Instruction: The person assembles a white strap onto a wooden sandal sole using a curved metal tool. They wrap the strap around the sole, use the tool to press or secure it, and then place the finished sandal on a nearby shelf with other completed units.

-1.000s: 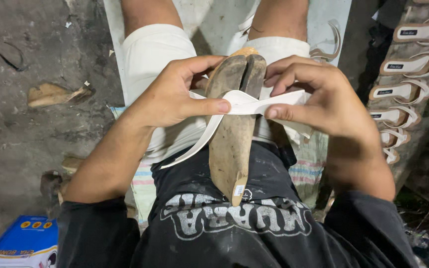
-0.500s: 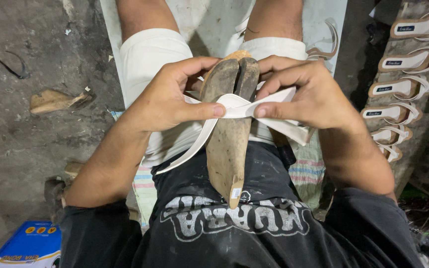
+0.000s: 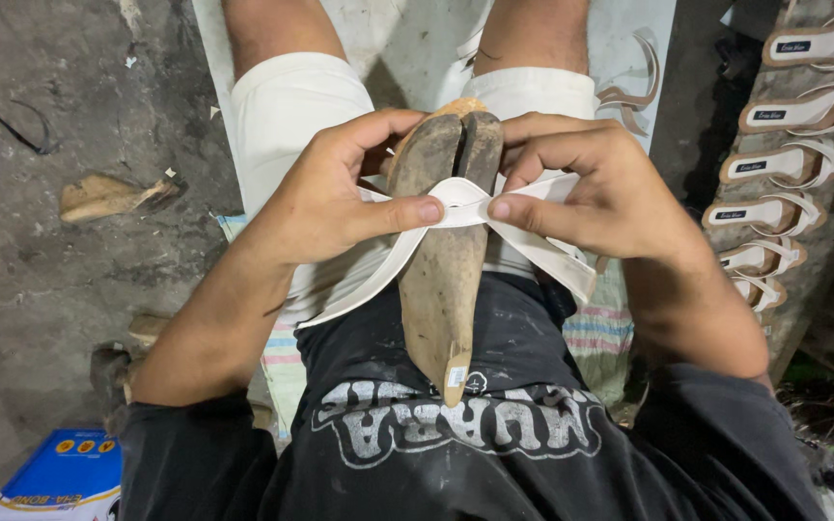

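Both grips clamped: left hand (image 3: 325,207) and right hand (image 3: 596,188) thumbs pin white strap (image 3: 460,207) crossed over wooden shoe last (image 3: 441,280), propped in lap. Best kept taut, centred, equal tension. Finished sandals (image 3: 774,164) racked right.

Left hand (image 3: 325,198), right hand (image 3: 596,188): fingers curled, thumbs pressing inward.

blk tee w/ wht print | wht shorts | bare forearms, legs
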